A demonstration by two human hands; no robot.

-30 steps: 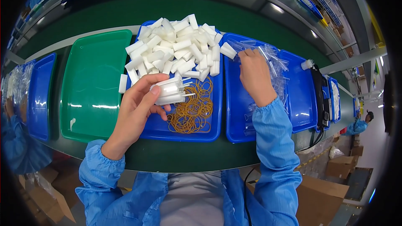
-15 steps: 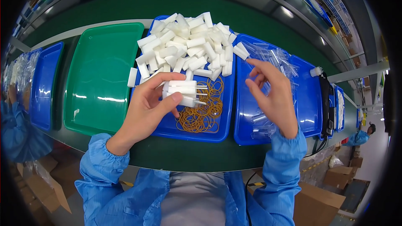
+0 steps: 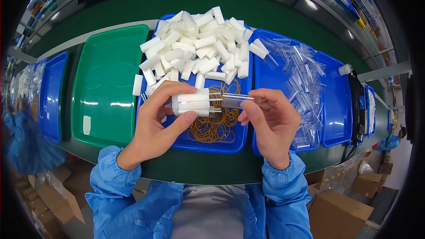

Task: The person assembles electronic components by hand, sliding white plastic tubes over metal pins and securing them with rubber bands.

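Watching from my remote seat, I see the left hand (image 3: 164,110) clamped on a bundle (image 3: 191,102) of white blocks, thumb on the near side and fingers on the far side. Thin prongs stick out of the bundle toward the right hand (image 3: 275,121), which pinches a clear tube (image 3: 237,100) between thumb and fingers. I have the two hands apart, with bundle and tube between them, roughly in line. The tube's free end is at the prongs; whether it touches them I cannot tell.

Below the hands I make out a tangle of rubber bands (image 3: 212,128) in a blue tray (image 3: 242,137). Just beyond the hands, a heap of white blocks (image 3: 199,44) fills the far part of that tray and spills over its edges. Beside the right hand, and reaching out past it, loose clear tubes (image 3: 305,84) lie in a second tray (image 3: 265,77). To the left of the left hand I get a green tray (image 3: 106,79). Well off to the right of the right hand, a bristly white piece (image 3: 345,69) sits at the far corner of another blue tray (image 3: 336,110).
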